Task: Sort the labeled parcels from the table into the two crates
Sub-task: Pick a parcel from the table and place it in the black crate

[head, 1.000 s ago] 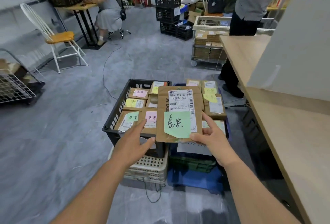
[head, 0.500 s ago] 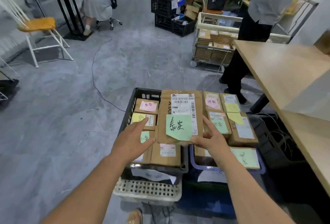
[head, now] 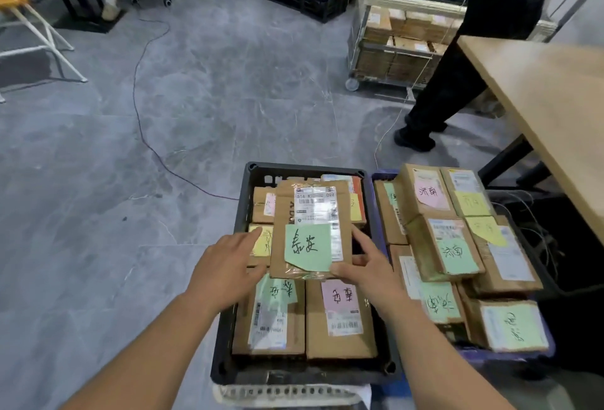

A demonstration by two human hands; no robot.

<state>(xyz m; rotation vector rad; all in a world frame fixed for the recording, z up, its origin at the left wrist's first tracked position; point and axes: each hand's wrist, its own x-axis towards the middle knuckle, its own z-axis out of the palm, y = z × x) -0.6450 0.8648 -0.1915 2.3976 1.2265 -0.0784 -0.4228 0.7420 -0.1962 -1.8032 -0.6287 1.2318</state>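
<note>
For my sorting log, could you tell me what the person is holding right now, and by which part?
The right hand grips a parcel with a green note by its near right corner; the left hand is open beside it.

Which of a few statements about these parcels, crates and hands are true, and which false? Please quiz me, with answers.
1. The right hand grips the parcel with a green note. True.
2. That parcel is above the blue crate. False: it is above the black crate.
3. The left hand holds a second parcel. False: it is open, holding nothing.
4. The blue crate holds several parcels. True.
</note>
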